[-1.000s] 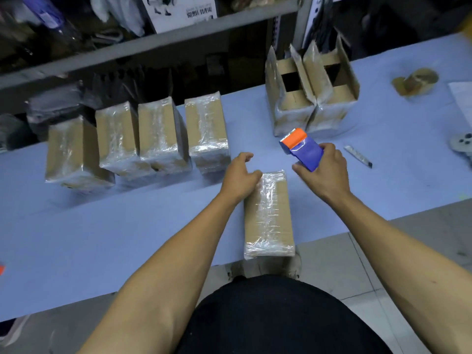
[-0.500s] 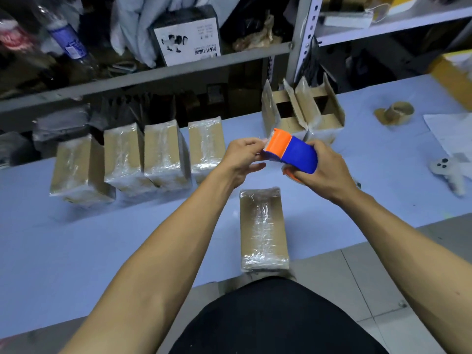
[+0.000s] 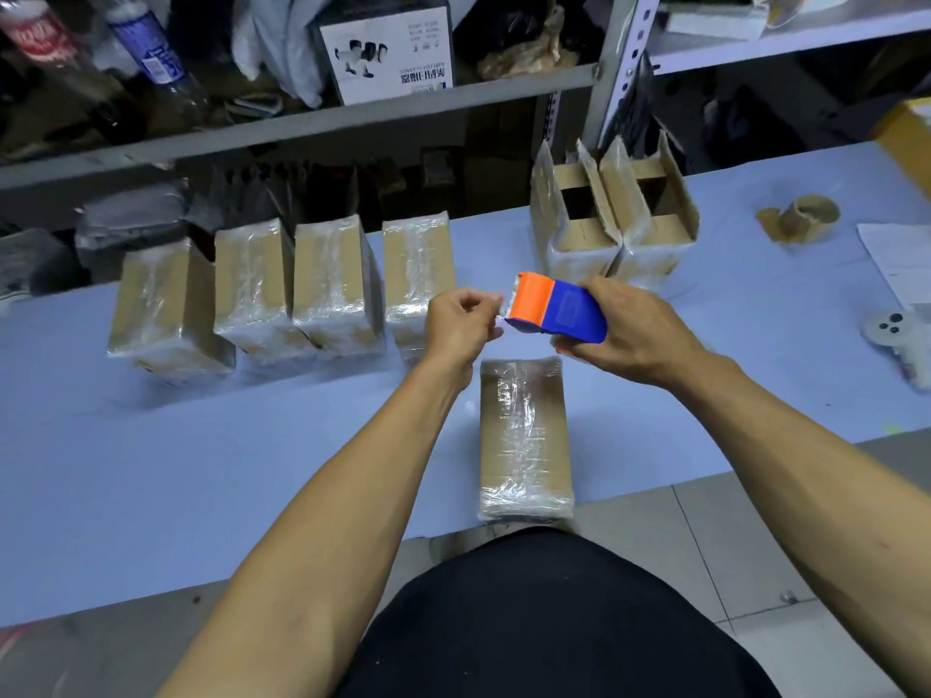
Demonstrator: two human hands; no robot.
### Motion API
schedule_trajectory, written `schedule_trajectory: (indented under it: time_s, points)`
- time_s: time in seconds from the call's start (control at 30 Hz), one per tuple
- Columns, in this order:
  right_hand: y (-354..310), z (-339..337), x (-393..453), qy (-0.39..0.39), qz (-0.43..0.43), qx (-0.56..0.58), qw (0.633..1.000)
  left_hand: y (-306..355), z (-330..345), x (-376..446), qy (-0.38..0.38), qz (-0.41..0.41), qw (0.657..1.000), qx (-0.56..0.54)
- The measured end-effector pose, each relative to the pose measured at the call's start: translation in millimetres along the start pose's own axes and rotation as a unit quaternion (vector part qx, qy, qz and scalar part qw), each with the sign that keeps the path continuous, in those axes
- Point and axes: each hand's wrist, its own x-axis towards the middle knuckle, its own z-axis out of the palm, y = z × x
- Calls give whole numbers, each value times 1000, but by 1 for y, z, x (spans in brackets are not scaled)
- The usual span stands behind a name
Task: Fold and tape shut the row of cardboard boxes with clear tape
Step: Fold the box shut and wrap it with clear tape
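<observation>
The right hand (image 3: 629, 330) holds the blue-and-orange plastic tape dispenser (image 3: 554, 308) above the taped cardboard box (image 3: 524, 440); the left hand (image 3: 461, 322) pinches its clear tape end (image 3: 501, 314) (which could slip, stick back or tear).

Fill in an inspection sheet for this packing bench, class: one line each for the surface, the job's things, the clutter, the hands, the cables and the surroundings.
Surface: pale blue table, bare along the near left.
Job's things: four taped boxes in a row at the back left; two open boxes with flaps up at the back right; one taped box lying flat at the near edge; orange and blue tape dispenser held above it.
Clutter: empty tape core, white game controller, paper sheet.
Hands: right hand grips the dispenser; left hand fingers pinch at its orange end.
Cables: nothing seen.
Surroundings: metal shelving with bottles and a printed carton; tiled floor.
</observation>
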Motion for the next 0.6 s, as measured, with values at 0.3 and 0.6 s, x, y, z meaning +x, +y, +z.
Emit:
schedule_trajectory:
  time_s: [0.3,0.6]
  points:
    - [24,27,-31,-78,46,23,996,-75,-22,-3,88,-75,993,25]
    - [24,47,-37,-78,91,55,991,-95,2,4,46,-181,982,-28]
